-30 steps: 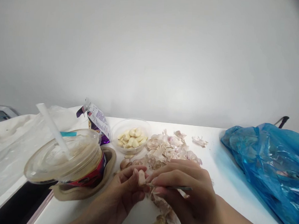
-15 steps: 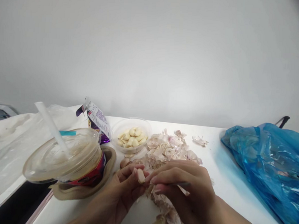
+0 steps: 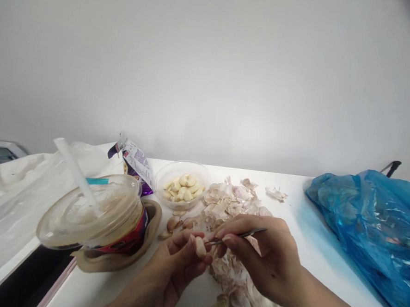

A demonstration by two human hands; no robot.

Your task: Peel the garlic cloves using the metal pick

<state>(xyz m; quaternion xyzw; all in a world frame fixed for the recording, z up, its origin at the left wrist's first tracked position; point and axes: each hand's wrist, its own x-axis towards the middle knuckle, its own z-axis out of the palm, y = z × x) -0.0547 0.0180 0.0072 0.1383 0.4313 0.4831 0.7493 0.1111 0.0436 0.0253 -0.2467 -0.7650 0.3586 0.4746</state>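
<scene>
Between the thumb and fingers of my left hand point(image 3: 180, 265) is a garlic clove point(image 3: 200, 248), pale and partly seen. My right hand point(image 3: 264, 259) is closed in a pinch around a thin metal tool point(image 3: 252, 232), whose front end meets the clove; its tip is too small to make out. Below and behind my hands spreads a heap of papery garlic skins point(image 3: 233, 204). A few unpeeled cloves point(image 3: 174, 223) lie just beyond my left hand. Farther back, peeled cloves point(image 3: 185, 187) fill part of a clear round bowl point(image 3: 161, 190).
At left, a lidded cup point(image 3: 116, 238) with a white straw point(image 3: 75, 173) stands in a brown cardboard holder point(image 3: 154, 217). Behind it are a purple packet point(image 3: 145, 187) and a clear plastic bag point(image 3: 9, 225). A blue plastic bag point(image 3: 367, 219) lies at right, with the wall behind.
My right hand has turned, bringing the metal tool into plainer view against the clove. The clove has tilted in my left hand, and the view has shifted slightly.
</scene>
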